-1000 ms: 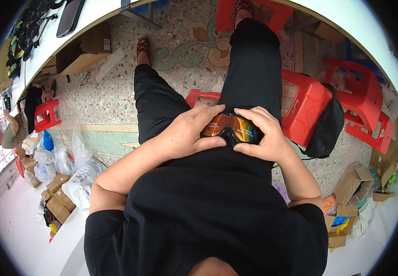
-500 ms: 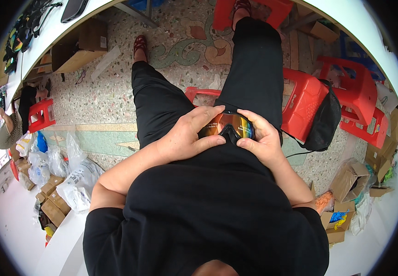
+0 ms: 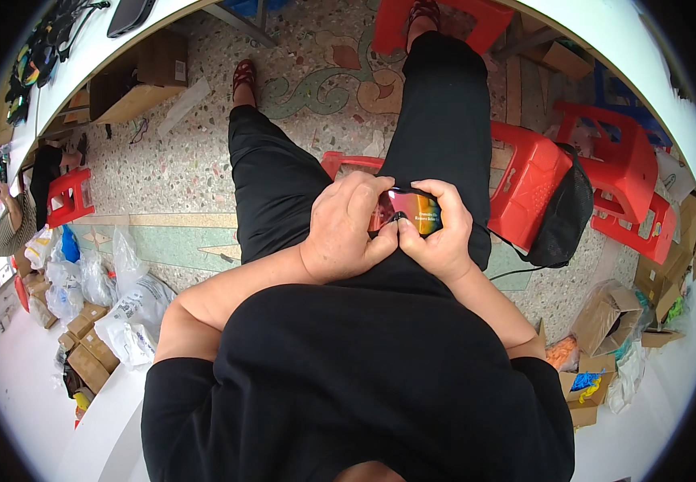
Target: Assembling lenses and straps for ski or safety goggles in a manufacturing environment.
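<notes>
Two hands close around a pair of sunglasses with a mirrored red-to-orange lens (image 3: pixel 407 213), held just above the person's lap at the centre of the frame. Left hand (image 3: pixel 346 229) wraps over the left end of the glasses, fingers curled on top and thumb pressed up from below. Right hand (image 3: pixel 438 233) grips the right end the same way, and the two thumbs meet under the lens. Beneath the hands lie the person's black trousers (image 3: pixel 284 185), legs stretched toward the top of the frame, one foot in a red sandal (image 3: pixel 243 76) on the patterned terrazzo floor (image 3: pixel 179 161). Just right of the hands stands a red plastic stool (image 3: pixel 529 185) with a black mesh bag (image 3: pixel 565 221) hanging against it; more red stools (image 3: pixel 625 173) stack farther right. Cardboard boxes (image 3: pixel 605 313) sit at lower right, clear plastic bags (image 3: pixel 127 309) at lower left, and another person (image 3: pixel 10 225) sits at the left edge.
</notes>
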{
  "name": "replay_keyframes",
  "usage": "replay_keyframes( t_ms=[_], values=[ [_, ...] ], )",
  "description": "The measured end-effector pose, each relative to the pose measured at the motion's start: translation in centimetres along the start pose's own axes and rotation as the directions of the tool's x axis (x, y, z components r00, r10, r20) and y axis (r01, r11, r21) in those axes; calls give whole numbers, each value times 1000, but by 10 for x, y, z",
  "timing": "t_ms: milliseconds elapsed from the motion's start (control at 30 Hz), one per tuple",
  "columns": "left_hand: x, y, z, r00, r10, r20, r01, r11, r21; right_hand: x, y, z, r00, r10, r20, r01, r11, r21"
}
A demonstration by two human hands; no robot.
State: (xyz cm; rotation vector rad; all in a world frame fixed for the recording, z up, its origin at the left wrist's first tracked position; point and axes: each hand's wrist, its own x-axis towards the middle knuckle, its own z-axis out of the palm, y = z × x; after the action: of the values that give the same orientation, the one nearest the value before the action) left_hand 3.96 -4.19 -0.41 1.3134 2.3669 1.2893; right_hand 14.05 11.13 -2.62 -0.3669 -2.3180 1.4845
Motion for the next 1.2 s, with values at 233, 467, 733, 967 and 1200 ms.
replay_keyframes(
  t_ms=[233,467,733,967,1200],
  values=[
    [8,-3,6,995,-98,1,98,995,22,10,11,0,995,70,73,-73,996,41],
    [18,-14,1,972,-233,-36,229,970,-83,12,11,-20,996,15,93,-17,1000,26],
    [-7,-27,-4,913,-398,92,408,898,-166,-7,0,-37,960,-118,254,222,875,-431],
    [-8,-24,-8,879,-404,255,476,695,-539,38,-9,-124,940,-326,106,326,752,-573],
    [-10,-39,-5,856,-462,235,511,677,-530,160,4,-254,602,-451,-659,-124,763,-635]
  ],
)
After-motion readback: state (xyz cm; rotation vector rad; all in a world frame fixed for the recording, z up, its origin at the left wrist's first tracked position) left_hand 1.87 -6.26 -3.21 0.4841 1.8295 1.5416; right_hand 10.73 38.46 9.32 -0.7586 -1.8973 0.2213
